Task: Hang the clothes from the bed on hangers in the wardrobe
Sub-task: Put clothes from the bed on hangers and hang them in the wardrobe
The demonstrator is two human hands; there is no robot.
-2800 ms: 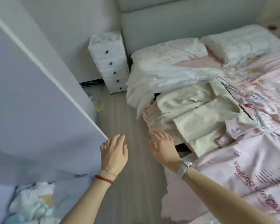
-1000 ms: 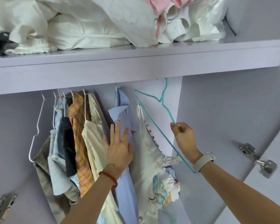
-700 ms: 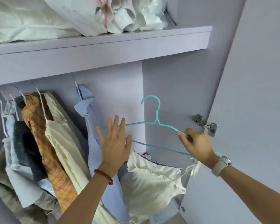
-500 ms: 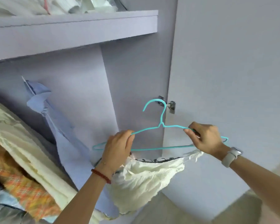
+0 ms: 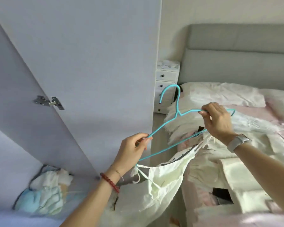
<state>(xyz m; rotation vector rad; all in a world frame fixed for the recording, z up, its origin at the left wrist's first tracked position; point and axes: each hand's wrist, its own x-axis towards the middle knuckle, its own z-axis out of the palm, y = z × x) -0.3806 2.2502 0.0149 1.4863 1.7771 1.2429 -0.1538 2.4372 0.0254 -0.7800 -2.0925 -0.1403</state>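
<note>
Head view showed both hands holding a teal hanger [image 5: 177, 112] in mid-air at centre frame. The left hand [image 5: 131, 153] pinched its lower left end between thumb and curled fingers; the right hand [image 5: 218, 120] gripped its right shoulder, fingers curled round the wire. A pale cream garment [image 5: 164, 176] hung from the hanger by thin straps, drooping toward 6 o'clock. At 9 o'clock stood the open wardrobe door [image 5: 88, 63] with a metal hinge [image 5: 49, 102]. Behind the hanger, from 1 to 4 o'clock, lay the bed [image 5: 236, 95] strewn with clothes [image 5: 244, 177]. A white drawer unit [image 5: 167, 79] stood at 12 o'clock, part hidden by the door.
</note>
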